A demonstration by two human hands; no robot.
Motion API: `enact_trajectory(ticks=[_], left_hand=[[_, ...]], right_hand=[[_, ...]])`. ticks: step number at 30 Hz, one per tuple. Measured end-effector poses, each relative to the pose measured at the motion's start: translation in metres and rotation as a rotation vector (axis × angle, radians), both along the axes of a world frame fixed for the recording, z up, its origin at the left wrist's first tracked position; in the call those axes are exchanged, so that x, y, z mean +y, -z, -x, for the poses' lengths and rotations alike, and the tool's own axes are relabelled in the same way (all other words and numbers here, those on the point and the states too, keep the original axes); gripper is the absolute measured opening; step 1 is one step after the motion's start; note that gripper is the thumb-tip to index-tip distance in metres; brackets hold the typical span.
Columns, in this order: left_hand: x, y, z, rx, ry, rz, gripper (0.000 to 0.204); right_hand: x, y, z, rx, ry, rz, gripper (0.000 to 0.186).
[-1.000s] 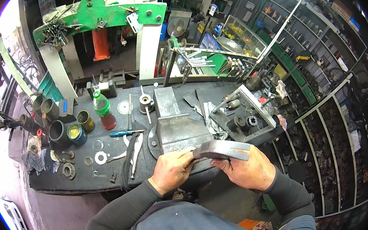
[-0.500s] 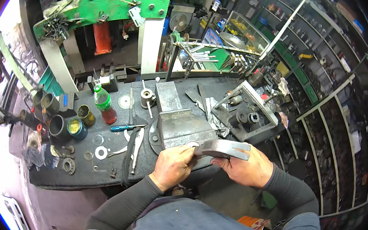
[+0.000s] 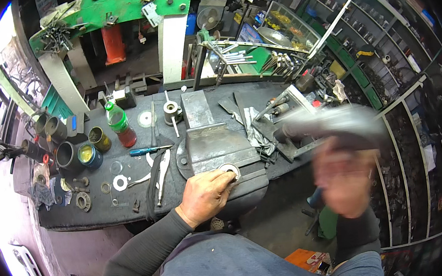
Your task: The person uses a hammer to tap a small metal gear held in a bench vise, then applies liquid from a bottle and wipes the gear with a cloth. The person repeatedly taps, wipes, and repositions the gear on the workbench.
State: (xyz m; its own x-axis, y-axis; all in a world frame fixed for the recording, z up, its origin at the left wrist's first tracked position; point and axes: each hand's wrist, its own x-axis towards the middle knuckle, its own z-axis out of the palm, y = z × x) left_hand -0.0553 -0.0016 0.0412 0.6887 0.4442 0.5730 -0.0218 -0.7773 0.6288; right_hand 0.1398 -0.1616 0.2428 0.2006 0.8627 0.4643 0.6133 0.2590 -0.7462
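Observation:
At the jaws of the bench vise (image 3: pixel 219 151), my left hand (image 3: pixel 203 195) is closed, thumb and fingers pinched at the near edge of a round metal ring (image 3: pixel 229 169). What sits between those fingertips is hidden. Off to the right, raised and smeared by motion, my right hand (image 3: pixel 344 179) is wrapped round a hammer (image 3: pixel 336 121). The hammer's grey head is a pale streak, well apart from the vise and the ring.
Left of the vise lie a blue-handled screwdriver (image 3: pixel 145 151), locking pliers (image 3: pixel 163 170) and several washers. Behind them stand a green-capped bottle (image 3: pixel 118 125) and an open tin of yellow grease (image 3: pixel 89 155). A metal frame (image 3: pixel 303 103) stands right of the vise, near the hammer.
My right hand has swung the hammer up and right, away from the vise, uncovering the metal ring. The left hand has stayed by the vise jaws.

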Motion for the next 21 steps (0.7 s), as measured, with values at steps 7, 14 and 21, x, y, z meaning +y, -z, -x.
enact_trajectory(ticks=[7, 14, 21], left_hand=[[0.010, -0.005, -0.009, -0.009, 0.045, 0.144, 0.019], [0.014, 0.021, 0.007, -0.237, 0.039, 0.854, 0.019], [0.002, 0.009, 0.006, -0.001, -0.010, 0.555, 0.017]], right_hand=[[0.015, 0.054, -0.006, -0.344, 0.034, 0.344, 0.032], [-0.018, 0.141, -0.016, -0.034, 0.232, 0.446, 0.037], [-0.029, 0.178, -0.018, 0.085, 0.373, 0.691, 0.057]])
